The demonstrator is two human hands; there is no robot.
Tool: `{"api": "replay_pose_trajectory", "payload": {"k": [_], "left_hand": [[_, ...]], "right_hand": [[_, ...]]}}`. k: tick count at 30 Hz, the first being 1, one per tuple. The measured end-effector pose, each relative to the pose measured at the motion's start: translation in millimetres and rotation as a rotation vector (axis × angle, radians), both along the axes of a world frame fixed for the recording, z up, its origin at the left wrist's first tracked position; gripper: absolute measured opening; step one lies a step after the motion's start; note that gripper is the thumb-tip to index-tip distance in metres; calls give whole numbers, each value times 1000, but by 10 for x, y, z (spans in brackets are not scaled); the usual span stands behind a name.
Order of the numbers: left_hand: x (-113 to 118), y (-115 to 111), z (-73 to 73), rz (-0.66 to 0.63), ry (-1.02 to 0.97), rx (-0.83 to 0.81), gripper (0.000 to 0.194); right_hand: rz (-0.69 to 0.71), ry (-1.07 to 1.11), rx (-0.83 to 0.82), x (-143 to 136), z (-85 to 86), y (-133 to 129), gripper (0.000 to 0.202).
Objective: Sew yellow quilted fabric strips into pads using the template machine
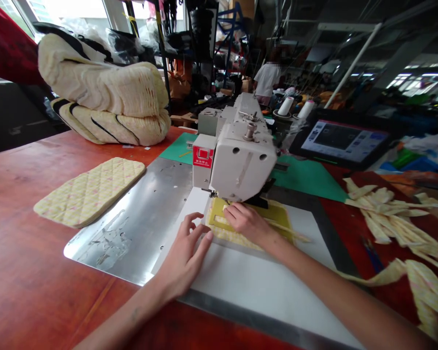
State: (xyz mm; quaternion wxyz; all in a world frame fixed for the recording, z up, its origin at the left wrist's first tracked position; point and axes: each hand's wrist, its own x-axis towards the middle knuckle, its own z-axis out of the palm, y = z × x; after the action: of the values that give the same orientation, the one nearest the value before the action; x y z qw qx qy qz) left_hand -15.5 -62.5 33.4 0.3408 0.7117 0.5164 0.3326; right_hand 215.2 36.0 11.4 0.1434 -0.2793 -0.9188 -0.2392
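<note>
In the head view, I judge the step in hand to be placing or adjusting material at the sewing machine (243,155). The quilted piece (237,237) lies beneath a yellow template (277,214), at the near side of the machine's head. My right hand (246,221) bends over the template, fingertips bunched at its slot; I can't tell whether they pinch anything. My left hand (184,255) is spread and loosely curled, gripping nothing I can see, near the piece's left edge. The next move, I'd say, calls for a flat piece and fingers clear of the head.

The white plate (255,287) sits on a red-brown table (25,170). Left lies a quilted pad (91,192), with a stack of pads (131,92) farther off; right, fabric strips (379,206) and a screen (343,138). Far back, a person in a white shirt (267,80) stands beyond thread cones (285,106).
</note>
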Motion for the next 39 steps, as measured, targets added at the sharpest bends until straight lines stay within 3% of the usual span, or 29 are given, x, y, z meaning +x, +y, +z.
{"api": "replay_pose_trajectory", "payload": {"k": [6, 11, 19, 23, 31, 39], "left_hand": [[-79, 236, -107, -11, 118, 201, 31], [-71, 412, -185, -154, 243, 396, 25], [158, 741, -285, -339, 440, 602, 34], [182, 750, -302, -333, 514, 627, 33], [289, 759, -247, -304, 608, 542, 25], [291, 731, -253, -257, 559, 565, 30]], "right_hand": [[-75, 95, -259, 67, -39, -107, 32], [-152, 305, -465, 91, -131, -274, 44], [-185, 428, -681, 63, -76, -293, 47], [-189, 517, -693, 84, -103, -268, 43], [-202, 532, -519, 90, -195, -296, 32], [-168, 500, -595, 299, -135, -419, 42]]}}
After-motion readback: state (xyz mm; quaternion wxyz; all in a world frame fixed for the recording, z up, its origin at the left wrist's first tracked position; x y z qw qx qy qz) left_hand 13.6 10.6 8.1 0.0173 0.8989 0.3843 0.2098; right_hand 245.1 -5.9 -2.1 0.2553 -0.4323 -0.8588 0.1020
